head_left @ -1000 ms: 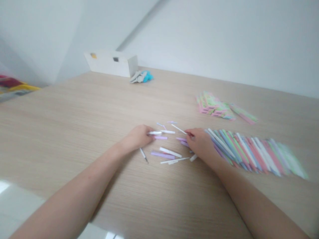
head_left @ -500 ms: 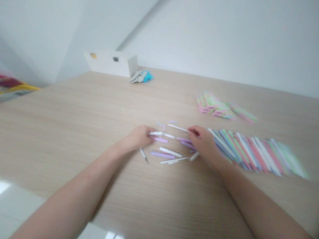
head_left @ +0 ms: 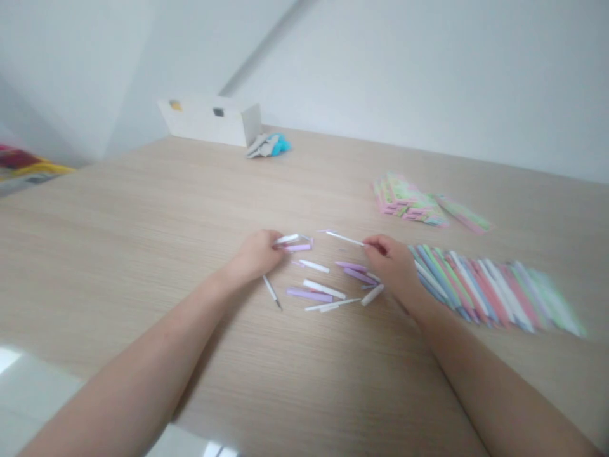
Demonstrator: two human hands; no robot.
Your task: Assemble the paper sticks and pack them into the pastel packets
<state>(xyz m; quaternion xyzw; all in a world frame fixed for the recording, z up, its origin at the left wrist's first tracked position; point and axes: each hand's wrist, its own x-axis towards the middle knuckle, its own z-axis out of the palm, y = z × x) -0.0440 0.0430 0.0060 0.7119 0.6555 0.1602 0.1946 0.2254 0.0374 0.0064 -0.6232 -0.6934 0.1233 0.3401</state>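
- Now my left hand pinches the white and purple pieces, which point to 3 o'clock.
- My right hand, at 3 o'clock of them, grips a thin white rod, tip toward 9 o'clock.
- Best, I judge: line both up level, fingertips near the ends.

matt light woodgrain table, smooth pastel plastic-looking sticks, thin white rod, matt white box, crumpled cloth
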